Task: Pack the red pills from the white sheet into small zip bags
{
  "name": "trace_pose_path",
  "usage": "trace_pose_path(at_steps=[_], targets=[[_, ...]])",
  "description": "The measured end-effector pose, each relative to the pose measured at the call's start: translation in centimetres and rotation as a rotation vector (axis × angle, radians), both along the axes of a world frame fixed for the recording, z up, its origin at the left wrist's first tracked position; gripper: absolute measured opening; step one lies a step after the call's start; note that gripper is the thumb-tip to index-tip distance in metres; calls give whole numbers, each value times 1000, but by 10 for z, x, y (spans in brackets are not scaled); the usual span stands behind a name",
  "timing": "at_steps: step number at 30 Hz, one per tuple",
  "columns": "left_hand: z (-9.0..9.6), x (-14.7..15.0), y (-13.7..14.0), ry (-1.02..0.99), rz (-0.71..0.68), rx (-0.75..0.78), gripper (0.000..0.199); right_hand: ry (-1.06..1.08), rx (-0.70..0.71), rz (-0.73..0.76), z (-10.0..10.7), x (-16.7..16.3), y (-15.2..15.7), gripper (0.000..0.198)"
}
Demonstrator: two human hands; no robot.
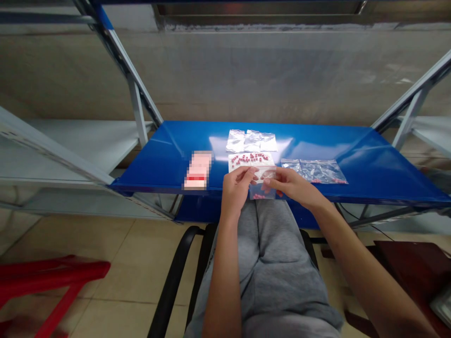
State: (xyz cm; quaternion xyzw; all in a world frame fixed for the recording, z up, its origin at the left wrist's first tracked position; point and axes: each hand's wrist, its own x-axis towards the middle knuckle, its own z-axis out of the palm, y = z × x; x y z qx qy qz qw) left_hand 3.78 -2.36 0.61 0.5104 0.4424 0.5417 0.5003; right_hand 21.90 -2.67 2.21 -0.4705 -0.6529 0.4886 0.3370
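Between my two hands is a small clear zip bag [262, 192] with several red beads at its bottom, held over the front edge of the blue table. My left hand [237, 185] pinches the bag's upper left side. On the other side, my right hand [287, 184] has its fingers closed on the bag's right part. Just behind the hands lies a white sheet [234, 162] with many small red beads [253, 158] scattered on it. Flat zip bags [251, 141] without visible beads lie beyond the sheet. To the right, more clear bags [319, 171] hold some red beads.
A blurred-out pink and red rectangle [198, 171] lies on the blue table [169, 150] at left. Metal shelf posts [137, 103] rise at both sides. A red stool [52, 277] stands on the floor at lower left, a dark red seat [416, 277] at lower right.
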Motion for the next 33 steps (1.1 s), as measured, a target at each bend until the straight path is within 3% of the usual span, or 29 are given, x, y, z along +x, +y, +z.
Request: trace_pose_path(at_steps=[3,7,15,20,25,33], targets=[[-8,-1,5,-12,28,-17,32,-20,24,21,-8,1,0,24],[-14,-2,8,-4,-43,-79,46,-19,87,-51,-9,7,2,21],[-13,-3,-2,86,-216,-51,36,-26,130,-229,1,26,-8,35],[-16,9,-1,84,-196,5,31,-18,119,-253,-6,37,-12,42],[-15,22,-4,84,-160,-42,27,1,111,-249,-2,42,-14,48],[-28,64,-5,5,-224,-75,31,47,64,-330,-11,68,-21,43]])
